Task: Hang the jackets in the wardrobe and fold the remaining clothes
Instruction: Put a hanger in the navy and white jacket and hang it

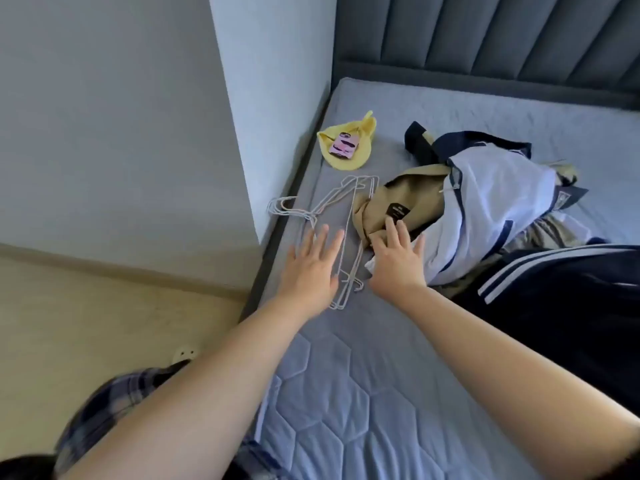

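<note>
The tan jacket (415, 195) lies crumpled on the bed (363, 393), directly under the fingertips (390, 225) of the right hand (398, 259). Those fingers are spread and nearly straight, resting on the cloth just below its black label and closing round nothing. Just left of the jacket lies a bundle of thin wire hangers (356, 183), hooks pointing toward the bed's edge. The left hand (311, 268) hovers over or lies on them, palm down and fingers fanned out and released; whether it actually touches the wire cannot be told. Both bare forearms reach forward from the bottom of the view, roughly parallel and close together. A white and navy jacket (495, 202) overlaps the far side of the tan one. A dark garment with white stripes (571, 306) lies to the right, nearer the person. Near the corner where the wall (277, 81) meets the bed, well apart from the hands, a yellow cloth (346, 162) lies with a pink-cased phone (343, 145) on top. The padded headboard (519, 36) stands behind.
</note>
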Tool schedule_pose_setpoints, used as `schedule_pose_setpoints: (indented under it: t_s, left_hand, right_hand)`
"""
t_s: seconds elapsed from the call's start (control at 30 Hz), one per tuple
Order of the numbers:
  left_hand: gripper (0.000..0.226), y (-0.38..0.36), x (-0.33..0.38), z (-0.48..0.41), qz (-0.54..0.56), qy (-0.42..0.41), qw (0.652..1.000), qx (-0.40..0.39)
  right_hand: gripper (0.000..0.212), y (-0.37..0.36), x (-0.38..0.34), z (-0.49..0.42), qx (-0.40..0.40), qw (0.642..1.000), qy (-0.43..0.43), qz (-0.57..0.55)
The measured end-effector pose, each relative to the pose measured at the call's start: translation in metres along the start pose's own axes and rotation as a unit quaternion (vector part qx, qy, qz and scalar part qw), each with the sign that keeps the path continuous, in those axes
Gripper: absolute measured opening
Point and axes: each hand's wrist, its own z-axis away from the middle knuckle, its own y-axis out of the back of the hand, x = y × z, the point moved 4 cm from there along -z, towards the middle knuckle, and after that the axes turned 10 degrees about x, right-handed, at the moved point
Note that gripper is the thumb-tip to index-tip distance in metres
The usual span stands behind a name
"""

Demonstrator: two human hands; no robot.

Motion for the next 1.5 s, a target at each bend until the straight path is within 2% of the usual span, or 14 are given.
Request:
schedule_pose_setpoints:
  t_s: [0.23, 0.4, 0.5, 0.57, 0.63, 0.67, 0.73, 0.8, 0.9, 0.97, 1.13, 1.23, 1.33, 1.5]
  left_hand:
    - [0.075, -0.074, 0.005, 0.018, 0.066, -0.022, 0.983, -0.171]
    - [0.072, -0.089, -0.005, 0.023, 0.209, 0.002, 0.959, -0.191]
    - [0.049, -0.071, -0.010, 0.008, 0.369, 0.123, 0.916, -0.098]
    - [0.031, -0.060, -0.018, 0.002, 0.443, 0.272, 0.852, -0.053]
    - [0.030, -0.053, -0.023, -0.004, 0.586, 0.460, 0.666, -0.035]
    - [0.030, -0.053, -0.024, -0.003, 0.624, 0.522, 0.578, -0.056]
    - [0.031, -0.049, -0.024, 0.001, 0.636, 0.550, 0.529, -0.114]
    - [0.023, -0.047, -0.024, 0.009, 0.627, 0.546, 0.544, -0.116]
    - [0.033, -0.052, -0.027, 0.017, 0.645, 0.518, 0.551, -0.112]
    - [0.052, -0.056, -0.028, 0.018, 0.657, 0.492, 0.556, -0.133]
    - [0.047, -0.052, -0.037, 0.018, 0.697, 0.442, 0.544, -0.150]
    - [0.037, -0.045, -0.039, 0.018, 0.714, 0.415, 0.535, -0.179]
    - [0.036, -0.043, -0.050, 0.021, 0.697, 0.418, 0.556, -0.175]
    - [0.013, -0.041, -0.054, 0.030, 0.639, 0.407, 0.628, -0.180]
  right_hand:
    - [0.047, -0.045, 0.054, 0.019, -0.046, 0.990, -0.056, 0.123]
    - [0.015, -0.044, 0.043, 0.024, 0.019, 0.926, -0.272, -0.261]
    - [0.009, -0.030, 0.019, 0.020, -0.031, 0.889, -0.269, -0.368]
    - [0.011, -0.018, -0.003, 0.020, -0.127, 0.880, -0.203, -0.410]
    - [0.012, -0.013, -0.018, 0.026, -0.188, 0.868, -0.132, -0.439]
    - [0.017, -0.010, -0.020, 0.028, -0.153, 0.879, -0.113, -0.437]
    - [0.026, -0.003, -0.009, 0.026, 0.054, 0.925, -0.118, -0.358]
    - [0.046, -0.004, 0.010, 0.023, 0.162, 0.934, -0.207, -0.240]
    - [0.094, -0.027, 0.035, 0.027, 0.024, 0.886, -0.403, -0.227]
    - [0.092, -0.039, 0.039, 0.032, -0.047, 0.853, -0.441, -0.276]
    - [0.019, -0.022, 0.024, 0.014, -0.084, 0.860, -0.320, -0.389]
    - [0.011, 0.013, 0.000, 0.016, -0.278, 0.831, -0.175, -0.448]
    - [0.020, 0.027, -0.010, 0.028, -0.460, 0.848, 0.003, -0.263]
    - [0.051, 0.009, 0.001, 0.002, -0.048, 0.905, -0.252, -0.340]
